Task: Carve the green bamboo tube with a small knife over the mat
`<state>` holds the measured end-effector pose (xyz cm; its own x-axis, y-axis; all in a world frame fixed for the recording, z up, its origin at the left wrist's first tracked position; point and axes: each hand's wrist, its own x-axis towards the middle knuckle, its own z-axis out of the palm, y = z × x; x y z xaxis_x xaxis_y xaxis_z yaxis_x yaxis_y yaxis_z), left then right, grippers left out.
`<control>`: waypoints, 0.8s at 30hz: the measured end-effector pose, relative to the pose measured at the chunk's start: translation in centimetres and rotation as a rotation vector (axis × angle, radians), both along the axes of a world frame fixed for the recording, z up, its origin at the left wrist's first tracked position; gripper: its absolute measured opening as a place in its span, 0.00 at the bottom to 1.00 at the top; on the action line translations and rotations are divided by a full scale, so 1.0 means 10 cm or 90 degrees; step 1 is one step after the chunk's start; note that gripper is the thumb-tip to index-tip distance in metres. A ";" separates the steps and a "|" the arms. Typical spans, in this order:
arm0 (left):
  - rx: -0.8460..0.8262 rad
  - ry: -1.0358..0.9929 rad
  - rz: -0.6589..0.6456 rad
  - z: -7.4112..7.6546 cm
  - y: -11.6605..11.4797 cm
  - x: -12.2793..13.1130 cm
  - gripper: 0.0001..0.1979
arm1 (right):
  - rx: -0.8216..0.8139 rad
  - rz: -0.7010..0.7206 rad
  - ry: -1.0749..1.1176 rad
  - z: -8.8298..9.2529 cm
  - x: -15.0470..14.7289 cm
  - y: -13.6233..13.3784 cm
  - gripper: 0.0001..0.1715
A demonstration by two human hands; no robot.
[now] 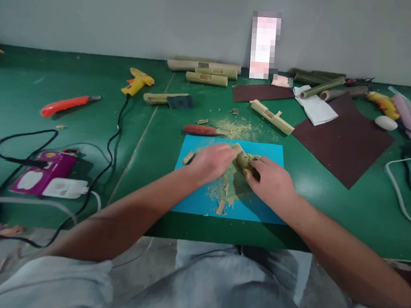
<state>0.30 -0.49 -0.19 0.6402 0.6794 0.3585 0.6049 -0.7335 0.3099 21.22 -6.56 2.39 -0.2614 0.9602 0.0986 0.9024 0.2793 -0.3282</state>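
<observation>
A short bamboo tube (241,162) is tilted over a blue sheet (271,207), with a pale cut face at its far end. My right hand (274,180) grips its near part, thumb and fingers wrapped round it. My left hand (212,163), slightly blurred, is curled closed at the tube's far left side; what its fingers hold is hidden. Pale shavings (221,206) and dust lie beneath both hands. A small bamboo offcut (188,158) rests left of my left hand. Just beyond the sheet lies a red-handled chisel-like tool (200,130).
Notched bamboo tubes (206,79) line the back, and another (272,117) lies right of centre. Brown sandpaper sheets (345,144) spread at right. Leftward are a yellow glue gun (137,82), a red cutter knife (69,105) and a purple power strip (44,172) with trailing cords.
</observation>
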 end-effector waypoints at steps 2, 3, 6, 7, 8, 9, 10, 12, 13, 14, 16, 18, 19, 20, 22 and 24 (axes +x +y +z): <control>0.026 -0.012 0.011 -0.01 0.02 0.00 0.19 | 0.002 -0.005 0.002 0.01 0.00 0.00 0.14; 0.024 -0.009 -0.001 -0.01 0.02 0.00 0.19 | 0.000 -0.004 0.000 0.01 0.00 0.00 0.14; 0.016 -0.004 -0.039 0.00 0.01 0.00 0.19 | -0.004 0.004 -0.007 0.01 0.00 -0.01 0.14; 0.023 -0.008 -0.026 0.00 0.01 0.00 0.19 | -0.001 0.002 -0.007 0.01 0.00 -0.01 0.14; 0.031 -0.011 -0.006 0.00 0.00 0.01 0.19 | 0.001 -0.002 -0.007 0.01 -0.01 -0.01 0.15; 0.037 -0.011 0.010 0.00 -0.01 0.01 0.19 | 0.002 -0.003 -0.007 0.01 -0.01 -0.01 0.15; 0.035 -0.007 0.008 0.00 -0.02 0.01 0.19 | 0.001 -0.002 -0.008 0.01 -0.01 -0.01 0.15; 0.017 -0.001 -0.034 0.00 -0.03 0.01 0.19 | -0.009 0.007 -0.012 0.01 -0.01 -0.01 0.15; 0.009 -0.003 -0.048 0.00 -0.02 0.01 0.19 | -0.014 0.010 -0.015 0.02 -0.01 -0.01 0.15; 0.009 -0.011 -0.047 -0.01 0.00 0.00 0.18 | -0.017 0.009 -0.019 0.02 0.00 -0.01 0.15; 0.018 -0.028 -0.002 -0.01 0.07 -0.03 0.18 | -0.018 0.005 -0.027 0.04 0.00 -0.02 0.16; 0.020 -0.033 0.048 -0.01 0.13 -0.06 0.18 | -0.019 0.016 -0.035 0.07 0.00 -0.04 0.16; 0.017 -0.031 0.060 -0.01 0.15 -0.07 0.18 | -0.022 0.025 -0.038 0.08 0.00 -0.05 0.16; 0.013 -0.026 0.066 -0.01 0.16 -0.08 0.18 | -0.027 0.033 -0.039 0.09 0.00 -0.06 0.16; 0.015 -0.017 0.068 -0.02 0.17 -0.09 0.19 | -0.036 0.036 -0.034 0.10 0.01 -0.07 0.18; 0.025 -0.011 0.065 -0.03 0.17 -0.10 0.18 | -0.040 0.024 -0.016 0.09 0.01 -0.07 0.18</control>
<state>-0.71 1.18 -0.46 0.5615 0.7262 0.3968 0.6719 -0.6800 0.2937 21.34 -7.25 3.33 -0.2991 0.9537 0.0310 0.8999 0.2927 -0.3234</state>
